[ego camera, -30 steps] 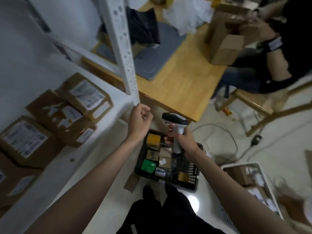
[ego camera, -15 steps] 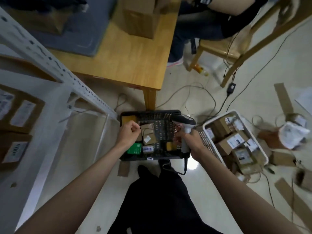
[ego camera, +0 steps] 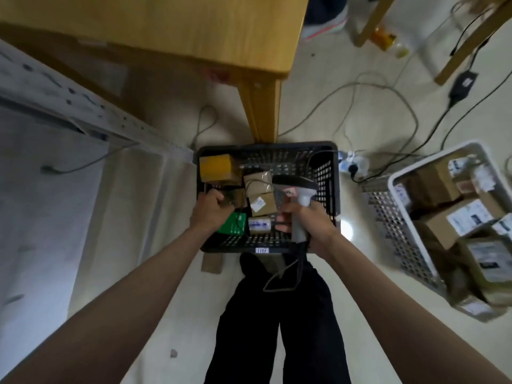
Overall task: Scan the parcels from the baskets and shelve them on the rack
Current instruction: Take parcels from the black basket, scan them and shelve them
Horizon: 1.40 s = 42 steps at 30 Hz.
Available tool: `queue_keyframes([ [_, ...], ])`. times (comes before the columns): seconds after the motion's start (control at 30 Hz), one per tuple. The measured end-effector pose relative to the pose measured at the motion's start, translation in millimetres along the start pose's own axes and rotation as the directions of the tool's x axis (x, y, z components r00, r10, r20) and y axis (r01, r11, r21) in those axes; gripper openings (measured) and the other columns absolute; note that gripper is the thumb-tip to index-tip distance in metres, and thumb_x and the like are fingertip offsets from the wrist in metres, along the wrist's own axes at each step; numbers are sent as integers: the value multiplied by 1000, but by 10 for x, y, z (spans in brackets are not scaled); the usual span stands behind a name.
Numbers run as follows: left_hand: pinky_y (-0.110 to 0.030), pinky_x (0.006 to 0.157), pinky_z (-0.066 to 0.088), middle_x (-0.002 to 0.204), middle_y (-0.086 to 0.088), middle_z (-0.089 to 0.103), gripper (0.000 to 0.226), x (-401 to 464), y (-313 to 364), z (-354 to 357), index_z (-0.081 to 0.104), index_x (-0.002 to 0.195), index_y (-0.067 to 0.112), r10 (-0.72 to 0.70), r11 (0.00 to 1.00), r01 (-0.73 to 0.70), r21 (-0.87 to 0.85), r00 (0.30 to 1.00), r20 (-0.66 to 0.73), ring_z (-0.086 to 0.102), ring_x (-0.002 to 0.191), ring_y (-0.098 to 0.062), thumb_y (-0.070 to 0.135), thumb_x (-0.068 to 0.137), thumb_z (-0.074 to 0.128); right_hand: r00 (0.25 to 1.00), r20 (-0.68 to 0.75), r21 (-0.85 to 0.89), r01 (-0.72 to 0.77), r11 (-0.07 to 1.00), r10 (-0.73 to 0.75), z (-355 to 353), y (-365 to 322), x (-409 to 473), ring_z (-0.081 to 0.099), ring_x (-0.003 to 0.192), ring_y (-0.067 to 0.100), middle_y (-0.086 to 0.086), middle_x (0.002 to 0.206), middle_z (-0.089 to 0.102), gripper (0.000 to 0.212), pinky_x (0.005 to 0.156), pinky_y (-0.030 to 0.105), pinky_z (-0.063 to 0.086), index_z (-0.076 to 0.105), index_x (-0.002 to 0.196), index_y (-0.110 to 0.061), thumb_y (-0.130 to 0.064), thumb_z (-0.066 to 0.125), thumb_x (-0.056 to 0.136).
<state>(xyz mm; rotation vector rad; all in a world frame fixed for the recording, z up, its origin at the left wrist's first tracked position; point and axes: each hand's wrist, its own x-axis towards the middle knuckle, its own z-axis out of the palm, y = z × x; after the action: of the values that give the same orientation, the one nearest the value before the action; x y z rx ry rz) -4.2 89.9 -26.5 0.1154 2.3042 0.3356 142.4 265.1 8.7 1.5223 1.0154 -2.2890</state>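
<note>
A black basket (ego camera: 329,178) sits at the centre of the frame on a pale floor (ego camera: 318,112), its far rim against the leg of a wooden table (ego camera: 171,31). Inside lie small parcels: a yellow box (ego camera: 217,166) at the upper left, a brown parcel (ego camera: 260,194) with a white label in the middle, a green packet (ego camera: 234,223) and a small white one (ego camera: 259,225) nearer the front. The left hand (ego camera: 209,212) hovers over the basket's left side, fingers curled into a fist (whether it holds anything is hard to tell). The right hand (ego camera: 307,220) grips the handle of a grey scanner (ego camera: 297,189), its head over the parcels. A small tag on the front rim carries blurred writing. At the right a white basket (ego camera: 399,217) holds labelled cardboard parcels (ego camera: 454,220). Cables (ego camera: 382,87) trail across the floor; a white rack (ego camera: 83,106) fills the left.
</note>
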Motion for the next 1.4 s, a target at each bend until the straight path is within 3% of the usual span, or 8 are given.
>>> queue_keyframes([
  [0.1,-42,96,50,135,-16,48,55,491,-110,215,52,133,10,-38,999,39,23,998,-40,55,117,-35,39,89,70,1000,15,4,-19,1000,19,-32,223,425,65,83,29,18,91,67,17,73,43,62,66,108,4,4,60,91],
  [0.3,-49,114,35,159,-17,21,105,1259,-279,494,13,159,10,-227,971,215,-105,967,-115,27,144,-37,50,84,74,999,30,6,-31,999,31,-181,536,1110,67,83,28,18,92,67,15,79,46,63,64,106,1,2,59,91],
  [0.43,-51,115,32,158,-12,19,114,1606,-295,621,9,159,14,-286,948,253,-194,943,-169,24,145,-35,50,77,79,998,54,-13,-23,1000,24,-203,606,1376,64,77,24,13,87,63,14,84,47,61,63,105,-2,2,58,93],
  [0.6,-49,121,22,165,-11,8,133,1987,-342,744,-1,160,13,-315,931,274,-243,937,-149,13,151,-34,58,68,84,997,79,46,-8,999,4,-249,595,1547,62,71,22,16,88,58,14,70,38,56,60,106,-2,3,54,94],
  [0.8,-47,119,24,163,-14,12,131,2136,-422,890,1,160,14,-309,936,247,-252,919,-245,18,149,-36,60,67,81,998,56,5,15,1000,-15,-393,643,1591,63,81,26,15,90,63,9,81,42,61,63,101,-3,0,56,95],
  [1.17,-54,119,25,166,-18,4,140,467,-484,384,-10,160,22,-221,838,106,-536,963,-156,15,151,-38,63,53,71,994,107,-3,20,1000,-20,-83,430,309,61,77,24,19,98,58,20,65,33,54,58,111,-3,6,56,94],
  [1.33,-37,95,36,151,-7,23,143,-677,-325,-324,-4,158,36,-93,797,-35,-602,979,-181,38,136,-29,64,44,78,984,100,-163,160,974,-145,381,-43,-669,62,85,27,15,98,64,15,83,45,55,61,111,-4,1,60,97],
  [1.4,-36,95,36,143,0,26,150,-1127,-231,-630,1,156,39,-26,778,-124,-616,973,-229,37,128,-19,72,36,84,972,129,-176,220,960,-199,596,-268,-1081,59,84,25,9,94,64,14,77,41,54,62,112,-6,-5,61,98],
])
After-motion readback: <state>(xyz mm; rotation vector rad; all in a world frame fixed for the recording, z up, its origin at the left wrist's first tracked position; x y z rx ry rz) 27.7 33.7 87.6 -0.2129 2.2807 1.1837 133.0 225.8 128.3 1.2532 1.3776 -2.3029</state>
